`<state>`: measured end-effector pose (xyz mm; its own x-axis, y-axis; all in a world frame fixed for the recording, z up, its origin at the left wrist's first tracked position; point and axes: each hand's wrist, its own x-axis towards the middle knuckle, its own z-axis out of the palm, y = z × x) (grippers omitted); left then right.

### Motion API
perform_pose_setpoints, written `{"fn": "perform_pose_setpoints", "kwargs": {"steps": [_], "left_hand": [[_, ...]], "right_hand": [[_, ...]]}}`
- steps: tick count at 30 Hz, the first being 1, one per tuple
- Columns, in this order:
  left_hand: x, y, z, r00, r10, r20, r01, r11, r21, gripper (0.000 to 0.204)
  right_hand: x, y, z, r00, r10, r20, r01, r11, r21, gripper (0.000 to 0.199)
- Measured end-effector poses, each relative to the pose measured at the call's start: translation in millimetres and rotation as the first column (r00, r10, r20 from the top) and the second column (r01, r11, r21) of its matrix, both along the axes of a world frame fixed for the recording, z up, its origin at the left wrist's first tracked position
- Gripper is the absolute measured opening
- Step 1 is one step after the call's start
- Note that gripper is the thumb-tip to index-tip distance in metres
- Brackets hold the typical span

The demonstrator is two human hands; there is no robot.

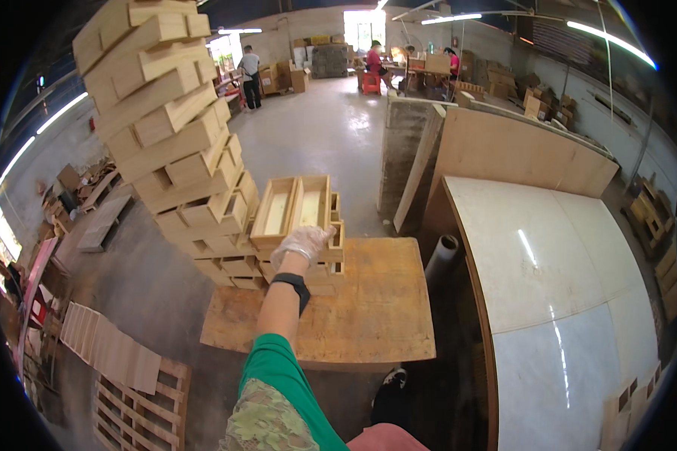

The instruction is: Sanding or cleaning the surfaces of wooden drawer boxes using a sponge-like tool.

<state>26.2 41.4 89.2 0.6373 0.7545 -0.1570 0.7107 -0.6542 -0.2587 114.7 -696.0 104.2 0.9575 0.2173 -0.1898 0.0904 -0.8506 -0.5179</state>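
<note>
Two open wooden boxes (293, 207) top a short stack at the far edge of a low plywood table (368, 308); the left hand (301, 243), gloved, rests on their near end, fingers curled loosely over it. The right hand is out of view. At ten o'clock leans a tall box stack (165, 128), at three o'clock a white slab (564, 278), and grey concrete floor (331, 128) runs to twelve.

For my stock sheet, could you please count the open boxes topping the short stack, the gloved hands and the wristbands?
Open boxes: 2
Gloved hand: 1
Wristband: 1
Total: 4
</note>
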Motion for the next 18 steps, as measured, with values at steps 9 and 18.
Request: {"fn": "perform_pose_setpoints", "kwargs": {"steps": [9, 18], "left_hand": [[47.1, -174.1, -50.5, 0.446, -0.560, 0.698, 0.613, 0.759, 0.218, 0.027], [60.3, -554.6, 36.6, 0.738, -0.106, 0.666, 0.549, -0.480, -0.684, 0.057]], "right_hand": [[25.1, -35.2, -111.5, 0.739, 0.446, 0.504, -0.670, 0.557, 0.491, 0.041], [-29.1, -32.3, -17.0, 0.765, 0.558, 0.322, -0.524, 0.830, -0.191, 0.070]]}}
